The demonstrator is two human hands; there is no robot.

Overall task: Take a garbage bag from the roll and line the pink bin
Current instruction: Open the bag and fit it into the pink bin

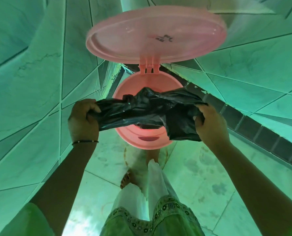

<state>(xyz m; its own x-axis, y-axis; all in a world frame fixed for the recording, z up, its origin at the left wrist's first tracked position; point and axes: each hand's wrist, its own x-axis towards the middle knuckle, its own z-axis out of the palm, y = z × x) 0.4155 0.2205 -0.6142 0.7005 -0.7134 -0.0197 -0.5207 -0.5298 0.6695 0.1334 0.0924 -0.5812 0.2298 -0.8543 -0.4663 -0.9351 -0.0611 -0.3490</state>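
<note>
A black garbage bag (150, 109) is held stretched between the two hands directly above the open mouth of the pink bin (141, 142). The left hand (83, 118) is closed in a fist around the bag's left end, with the fingers curled over the gathered plastic; a thin dark bracelet (85, 142) is worn on that wrist. The right hand (210, 123) is closed on the bag's right end, the thumb and fingers pinching a bunched fold, and a loose flap of plastic hangs down below it in front of the bin's rim. The bag is crumpled and only partly opened — its middle sags across the bin's opening and hides most of the interior, so it cannot be told whether any part of the bag touches the inside of the bin.

The bin stands on the tiled floor (201, 176) in a corner, close to the tiled walls. Its round pink lid (155, 34) is raised on a hinge (148, 65) at the far side of the rim and stands open above the bin, its underside turned toward the camera, with some dark marking seen on it. On the near side of the bin's rim a darker oval recess is seen.

Below the bin a bare foot (129, 179) is planted on the floor, and light trousers with a green patterned garment edge are seen at the bottom of the view — the whole scene is tinted green.
</note>
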